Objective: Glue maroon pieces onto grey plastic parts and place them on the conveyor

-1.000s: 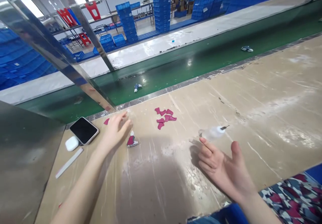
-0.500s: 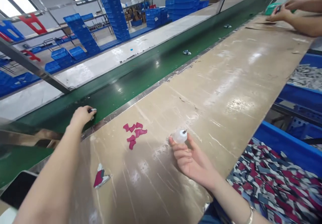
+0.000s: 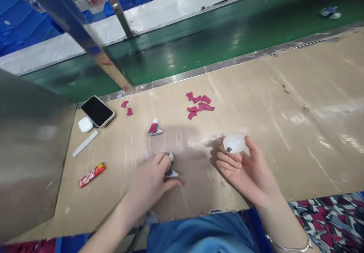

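Bottle (image 3: pixel 234 142) in gripping right hand (image 3: pixel 241 169), tip (image 3: pixel 229 150) and long axis toward lower left; left hand (image 3: pixel 150 175) over small piece (image 3: pixel 171 173), hold unclear.

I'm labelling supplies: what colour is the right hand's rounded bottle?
The bottle is translucent white, best in head view.

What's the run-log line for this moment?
left grip: at blue-and-white piece, partly covering it | right grip: holding whitish bottle | nearby: maroon-and-white piece, loose maroon pieces on table
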`<action>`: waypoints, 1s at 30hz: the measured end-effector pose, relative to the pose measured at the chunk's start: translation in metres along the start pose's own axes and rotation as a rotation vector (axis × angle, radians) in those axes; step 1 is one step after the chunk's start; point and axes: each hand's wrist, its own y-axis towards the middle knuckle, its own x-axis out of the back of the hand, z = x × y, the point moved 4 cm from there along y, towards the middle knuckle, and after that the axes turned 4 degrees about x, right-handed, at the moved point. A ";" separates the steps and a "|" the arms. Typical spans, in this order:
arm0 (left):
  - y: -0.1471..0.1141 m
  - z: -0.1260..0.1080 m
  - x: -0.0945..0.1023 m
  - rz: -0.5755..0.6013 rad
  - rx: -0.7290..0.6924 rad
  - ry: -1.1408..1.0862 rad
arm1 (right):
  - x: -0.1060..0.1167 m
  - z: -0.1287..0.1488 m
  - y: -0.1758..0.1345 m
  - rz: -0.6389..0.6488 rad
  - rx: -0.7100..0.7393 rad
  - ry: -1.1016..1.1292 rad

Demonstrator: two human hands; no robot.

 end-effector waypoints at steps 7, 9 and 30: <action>-0.025 -0.002 -0.023 -0.129 -0.008 -0.246 | -0.015 -0.022 -0.006 0.047 0.242 -0.489; -0.025 0.003 -0.029 -0.204 0.052 -0.353 | -0.013 -0.025 -0.008 0.014 0.335 -0.595; -0.023 0.004 -0.039 -0.238 0.114 -0.440 | 0.001 -0.039 -0.032 -0.037 0.941 -1.179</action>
